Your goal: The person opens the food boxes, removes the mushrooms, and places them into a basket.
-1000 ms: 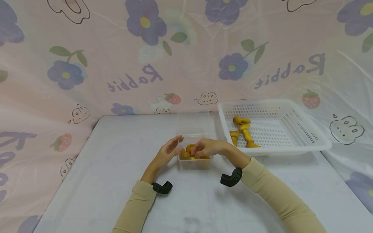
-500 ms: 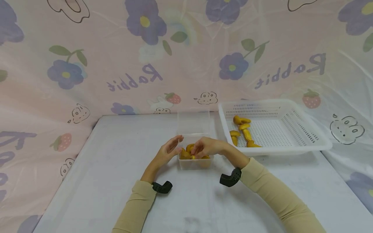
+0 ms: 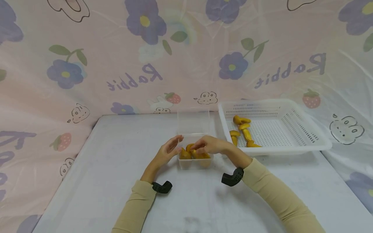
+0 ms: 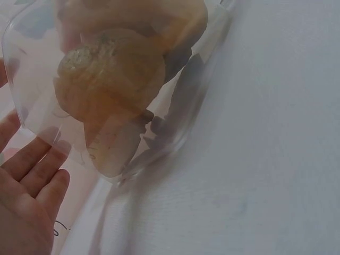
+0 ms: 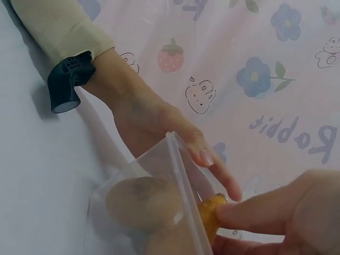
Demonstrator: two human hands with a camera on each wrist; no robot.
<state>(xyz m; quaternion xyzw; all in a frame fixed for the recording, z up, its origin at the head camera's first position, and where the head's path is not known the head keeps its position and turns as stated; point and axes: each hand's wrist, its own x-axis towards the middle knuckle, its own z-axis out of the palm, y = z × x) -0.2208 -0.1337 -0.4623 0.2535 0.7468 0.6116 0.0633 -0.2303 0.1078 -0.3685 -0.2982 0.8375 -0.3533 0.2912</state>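
Note:
A small clear plastic box stands on the table with several yellow-brown mushrooms in it. My left hand rests at the box's left side, its fingers extended along the wall; the left wrist view shows the fingertips right at the clear plastic. From the right, my right hand reaches over the box. In the right wrist view its thumb and fingers pinch a yellow mushroom at the opening, partly hidden behind the rim. Brown mushroom caps show through the wall.
The box's clear lid stands raised at the back. To the right is a white perforated basket with several yellow mushrooms along its left side. A patterned curtain hangs behind the white table.
My right hand has shifted slightly up and right over the box. The mushroom under its fingers has turned and now lies along the box's right side. The left hand has stayed in place.

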